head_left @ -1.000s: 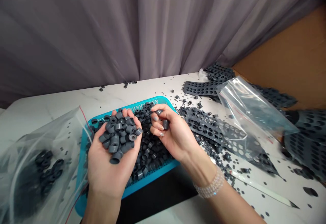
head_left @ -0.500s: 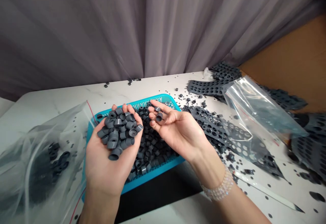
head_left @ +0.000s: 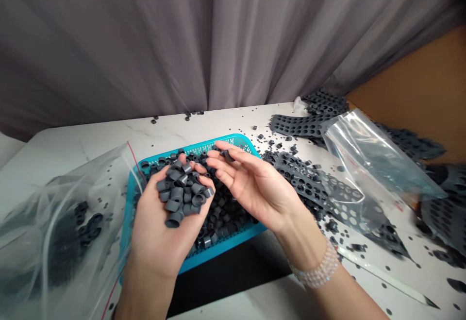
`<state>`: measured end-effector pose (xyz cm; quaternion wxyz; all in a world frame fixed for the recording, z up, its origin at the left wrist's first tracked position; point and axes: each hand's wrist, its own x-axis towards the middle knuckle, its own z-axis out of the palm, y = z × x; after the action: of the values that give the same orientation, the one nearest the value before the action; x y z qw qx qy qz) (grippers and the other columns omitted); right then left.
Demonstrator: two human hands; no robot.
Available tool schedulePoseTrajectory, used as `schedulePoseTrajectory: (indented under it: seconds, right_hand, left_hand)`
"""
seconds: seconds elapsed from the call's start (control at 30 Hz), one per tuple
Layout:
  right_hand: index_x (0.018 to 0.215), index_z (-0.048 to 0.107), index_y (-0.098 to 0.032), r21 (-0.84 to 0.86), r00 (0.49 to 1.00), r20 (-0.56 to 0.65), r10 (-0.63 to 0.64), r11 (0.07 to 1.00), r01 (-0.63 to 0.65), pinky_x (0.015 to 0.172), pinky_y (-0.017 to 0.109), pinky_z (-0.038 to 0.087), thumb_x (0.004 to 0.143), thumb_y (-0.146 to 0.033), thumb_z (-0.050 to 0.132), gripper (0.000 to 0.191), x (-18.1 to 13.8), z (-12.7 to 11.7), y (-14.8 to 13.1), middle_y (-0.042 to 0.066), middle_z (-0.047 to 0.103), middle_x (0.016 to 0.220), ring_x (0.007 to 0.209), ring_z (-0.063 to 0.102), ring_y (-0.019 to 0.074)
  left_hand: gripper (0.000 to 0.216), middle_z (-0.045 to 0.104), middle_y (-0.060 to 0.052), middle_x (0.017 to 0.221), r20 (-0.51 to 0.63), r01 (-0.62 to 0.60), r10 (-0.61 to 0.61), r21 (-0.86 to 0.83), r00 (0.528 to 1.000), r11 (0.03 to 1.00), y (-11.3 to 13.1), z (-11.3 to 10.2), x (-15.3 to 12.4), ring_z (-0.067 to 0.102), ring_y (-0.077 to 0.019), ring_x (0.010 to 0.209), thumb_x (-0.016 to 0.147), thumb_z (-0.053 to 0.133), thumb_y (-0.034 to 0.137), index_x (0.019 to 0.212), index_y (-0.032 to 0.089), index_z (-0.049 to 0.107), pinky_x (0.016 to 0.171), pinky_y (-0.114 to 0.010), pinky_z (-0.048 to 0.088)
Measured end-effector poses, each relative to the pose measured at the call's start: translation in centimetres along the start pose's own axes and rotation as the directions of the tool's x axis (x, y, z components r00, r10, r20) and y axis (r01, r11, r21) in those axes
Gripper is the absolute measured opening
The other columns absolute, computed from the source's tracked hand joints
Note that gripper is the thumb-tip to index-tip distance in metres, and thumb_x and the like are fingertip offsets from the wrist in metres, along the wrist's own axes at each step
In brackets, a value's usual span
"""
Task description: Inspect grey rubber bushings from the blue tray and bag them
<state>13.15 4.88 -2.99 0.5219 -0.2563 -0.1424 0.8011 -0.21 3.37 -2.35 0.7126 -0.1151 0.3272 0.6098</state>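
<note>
My left hand [head_left: 163, 242] is cupped palm up over the teal basket [head_left: 233, 243] and holds a heap of small grey rubber rings [head_left: 182, 193]. My right hand [head_left: 257, 186] lies palm up just to its right, fingers stretched towards the heap and almost touching it. A single grey ring [head_left: 227, 155] rests between its thumb and forefinger. The basket below both hands is full of the same rings.
A clear zip bag [head_left: 54, 223] with some rings lies at the left, and another clear bag [head_left: 371, 160] at the right. Perforated grey rubber sheets [head_left: 302, 176] and loose bits litter the white table. A cardboard box [head_left: 418, 87] stands at the right, a grey curtain behind.
My right hand has uncurled from a pinch to flat fingers and moved towards my left hand's heap. The rings seen on its fingers are down to one.
</note>
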Motion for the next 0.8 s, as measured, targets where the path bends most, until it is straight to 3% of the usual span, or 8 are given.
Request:
schedulePoseTrajectory:
  seconds: [0.13,0.27,0.5,0.67,0.8]
  right_hand:
    - [0.086,0.066,-0.015,-0.063,0.999,0.031,0.023,0.998,-0.021,0.062,0.021,0.056,0.087,-0.023,0.053,0.015,-0.10,-0.21,0.11,0.002,0.067,0.079,0.064,0.062,0.0089]
    - [0.084,0.066,-0.015,-0.016,0.996,0.056,0.075,0.997,-0.074,0.064,0.026,0.058,0.088,-0.025,0.052,0.018,-0.10,-0.27,-0.09,0.003,0.065,0.082,0.070,0.063,0.0120]
    - [0.089,0.067,-0.013,0.007,0.983,0.101,0.151,0.988,-0.153,0.073,0.028,0.056,0.090,-0.027,0.047,0.025,-0.04,-0.22,-0.31,-0.002,0.053,0.064,0.049,0.047,0.0057]
    - [0.092,0.068,-0.012,-0.034,0.989,0.082,0.121,0.992,-0.118,0.072,0.024,0.054,0.081,-0.015,0.057,0.016,-0.08,-0.47,-0.21,0.000,0.059,0.069,0.062,0.057,0.0081]
    - [0.094,0.068,-0.013,-0.077,0.990,0.082,0.119,0.991,-0.112,0.079,0.031,0.054,0.076,-0.004,0.057,0.023,0.01,-0.52,-0.22,0.002,0.067,0.076,0.074,0.064,0.0125]
  left_hand:
    - [0.020,0.062,-0.003,0.073,-0.037,0.095,-0.094,0.030,0.995,0.995,-0.62,-0.07,0.19,0.060,-0.0114,0.063,0.086,0.043,0.018,0.087,0.015,0.063,0.053,-0.023,0.049]
    - [0.018,0.061,-0.003,0.073,-0.032,0.118,-0.117,0.021,0.993,0.993,-0.81,0.02,0.14,0.059,-0.0112,0.061,0.084,0.045,0.016,0.085,0.014,0.062,0.050,-0.022,0.047]
    - [0.018,0.059,-0.004,0.075,-0.017,0.120,-0.119,0.033,0.993,0.992,-0.45,-0.02,0.03,0.059,-0.0122,0.065,0.085,0.044,0.016,0.085,0.014,0.061,0.052,-0.022,0.048]
    - [0.019,0.060,-0.004,0.074,-0.023,0.112,-0.111,0.029,0.994,0.993,-0.43,0.01,0.10,0.060,-0.0118,0.063,0.085,0.043,0.016,0.086,0.015,0.062,0.052,-0.022,0.048]
    - [0.020,0.062,-0.003,0.075,0.002,0.112,-0.112,0.029,0.994,0.993,-0.43,-0.08,0.16,0.060,-0.0108,0.063,0.086,0.042,0.017,0.085,0.016,0.062,0.053,-0.022,0.048]
